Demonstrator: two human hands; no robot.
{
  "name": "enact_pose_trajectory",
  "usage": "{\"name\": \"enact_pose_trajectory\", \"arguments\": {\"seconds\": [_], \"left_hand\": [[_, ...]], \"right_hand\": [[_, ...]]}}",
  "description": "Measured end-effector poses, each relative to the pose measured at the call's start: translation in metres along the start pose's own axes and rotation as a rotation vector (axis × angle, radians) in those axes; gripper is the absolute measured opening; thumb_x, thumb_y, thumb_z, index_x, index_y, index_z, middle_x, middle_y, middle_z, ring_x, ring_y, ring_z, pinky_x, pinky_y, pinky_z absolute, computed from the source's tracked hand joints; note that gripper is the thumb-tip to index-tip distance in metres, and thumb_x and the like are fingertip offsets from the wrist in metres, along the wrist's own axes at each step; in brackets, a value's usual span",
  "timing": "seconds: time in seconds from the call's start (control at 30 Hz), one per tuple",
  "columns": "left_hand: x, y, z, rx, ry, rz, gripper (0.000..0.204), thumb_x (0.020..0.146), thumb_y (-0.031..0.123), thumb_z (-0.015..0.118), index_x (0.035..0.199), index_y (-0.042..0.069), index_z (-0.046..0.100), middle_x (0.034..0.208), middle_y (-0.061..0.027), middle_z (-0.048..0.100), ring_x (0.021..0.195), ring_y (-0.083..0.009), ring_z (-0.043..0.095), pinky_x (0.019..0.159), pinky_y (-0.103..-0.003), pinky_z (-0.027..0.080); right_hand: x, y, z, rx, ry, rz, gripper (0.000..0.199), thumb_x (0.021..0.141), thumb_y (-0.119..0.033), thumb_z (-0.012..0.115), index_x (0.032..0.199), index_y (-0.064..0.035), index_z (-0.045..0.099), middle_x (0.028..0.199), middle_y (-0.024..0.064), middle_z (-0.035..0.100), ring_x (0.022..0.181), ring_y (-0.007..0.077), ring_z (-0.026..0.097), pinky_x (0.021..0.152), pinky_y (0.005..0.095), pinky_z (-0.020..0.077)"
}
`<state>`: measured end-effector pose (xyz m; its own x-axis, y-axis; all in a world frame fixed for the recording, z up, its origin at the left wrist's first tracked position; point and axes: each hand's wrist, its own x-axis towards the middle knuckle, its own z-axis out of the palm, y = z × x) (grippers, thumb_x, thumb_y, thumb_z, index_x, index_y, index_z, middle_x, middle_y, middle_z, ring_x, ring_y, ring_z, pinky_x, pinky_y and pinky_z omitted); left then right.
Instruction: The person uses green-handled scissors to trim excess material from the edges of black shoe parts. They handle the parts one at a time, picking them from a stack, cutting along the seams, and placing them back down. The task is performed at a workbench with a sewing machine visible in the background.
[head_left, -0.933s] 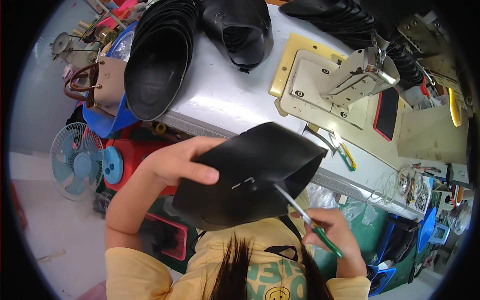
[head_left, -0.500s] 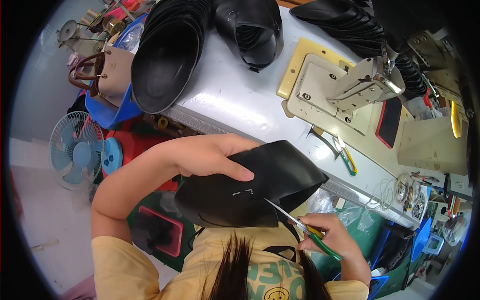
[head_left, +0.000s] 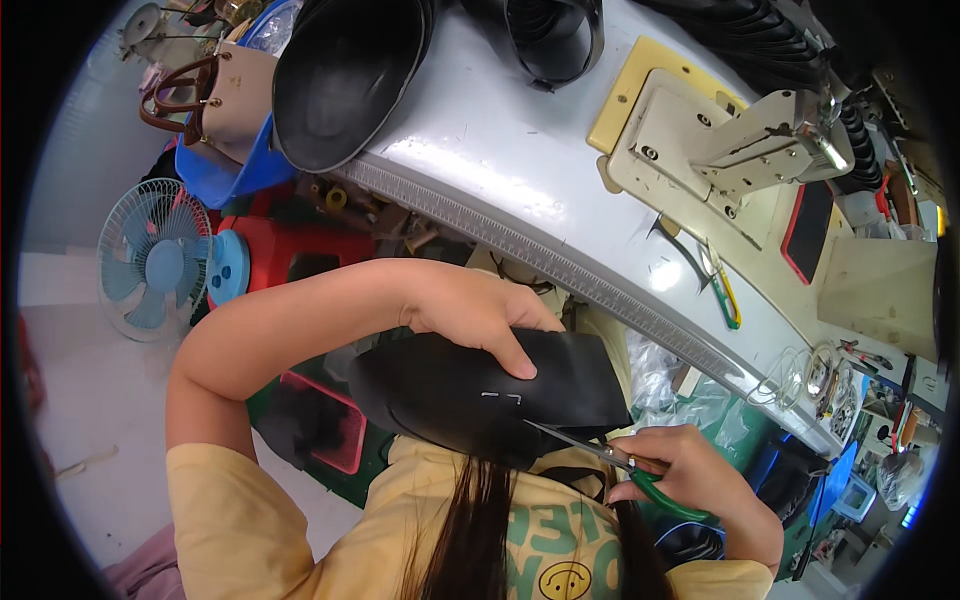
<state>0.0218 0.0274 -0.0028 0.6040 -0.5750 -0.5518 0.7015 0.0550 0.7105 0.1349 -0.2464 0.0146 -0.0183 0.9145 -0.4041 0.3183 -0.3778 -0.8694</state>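
A curved black leather-like piece [head_left: 450, 388], like a shoe upper, is held in front of my chest. My left hand [head_left: 475, 312] grips its far edge, thumb on top and fingers hidden behind. A short broken line of white stitches shows on its surface. My right hand [head_left: 695, 468] is closed round the green and yellow handles of a pair of scissors [head_left: 590, 443]. The scissors point left, with the blade tips at the near side of the black piece just below the stitches. I cannot tell whether the tips touch it.
Beyond my hands runs a white table [head_left: 480, 150] with a ruler edge. On it are a sewing machine [head_left: 765, 145], a red-edged phone [head_left: 806, 232], green-yellow scissors [head_left: 722, 290] and stacked black pieces [head_left: 350, 80]. A fan [head_left: 160, 260] and handbag [head_left: 235, 100] are left.
The view has shifted, with the table now higher in the picture. The black piece has turned, its right end lower, and the scissors and my right hand have moved slightly right.
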Motion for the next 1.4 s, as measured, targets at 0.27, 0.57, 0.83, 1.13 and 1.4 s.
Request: {"name": "enact_pose_trajectory", "arguments": {"seconds": [0.27,0.57,0.83,1.13,1.4], "left_hand": [[0.023,-0.025,0.004,-0.074,-0.086,-0.051,0.037,0.08,0.005,0.059,0.114,-0.004,0.05,0.102,-0.0046,0.059,0.091,-0.0099,0.054,0.08,-0.024,0.044],[0.048,-0.056,0.007,-0.289,-0.304,-0.082,0.036,0.079,0.007,0.063,0.112,-0.001,0.051,0.103,-0.0029,0.059,0.091,-0.0085,0.055,0.081,-0.023,0.044],[0.06,-0.066,0.01,-0.348,-0.351,-0.09,0.032,0.079,0.007,0.063,0.107,-0.002,0.052,0.099,-0.0026,0.061,0.089,-0.0083,0.056,0.08,-0.023,0.044],[0.057,-0.032,0.01,-0.129,-0.338,-0.156,0.026,0.08,0.017,0.066,0.092,-0.005,0.058,0.079,-0.0043,0.063,0.069,-0.0084,0.058,0.062,-0.022,0.047],[0.023,0.01,0.01,0.401,-0.237,0.242,0.029,0.085,0.019,0.059,0.071,-0.006,0.055,0.061,-0.0062,0.056,0.058,-0.0064,0.048,0.052,-0.03,0.04]], "right_hand": [[0.0,0.004,0.005,-0.012,-0.087,0.009,0.042,0.064,-0.026,0.078,0.097,-0.0056,0.063,0.057,0.0061,0.048,0.049,0.0193,0.049,0.047,0.0285,0.0384],[0.001,0.017,0.007,0.159,-0.218,0.015,0.048,0.065,-0.029,0.077,0.1,0.0002,0.062,0.071,0.0123,0.058,0.055,0.0205,0.054,0.052,0.0285,0.0422],[0.001,0.018,0.009,0.111,-0.253,0.063,0.046,0.066,-0.03,0.077,0.098,-0.0015,0.062,0.073,0.0127,0.06,0.057,0.022,0.055,0.053,0.0285,0.0433],[0.002,0.007,0.008,0.036,-0.211,0.026,0.04,0.068,-0.032,0.074,0.095,-0.0059,0.063,0.06,0.0074,0.051,0.05,0.0211,0.05,0.048,0.0291,0.0406],[-0.014,-0.005,-0.008,-0.088,-0.07,-0.061,0.047,0.059,-0.028,0.08,0.096,-0.004,0.064,0.064,0.0071,0.054,0.047,0.02,0.049,0.045,0.0282,0.0379]]}}
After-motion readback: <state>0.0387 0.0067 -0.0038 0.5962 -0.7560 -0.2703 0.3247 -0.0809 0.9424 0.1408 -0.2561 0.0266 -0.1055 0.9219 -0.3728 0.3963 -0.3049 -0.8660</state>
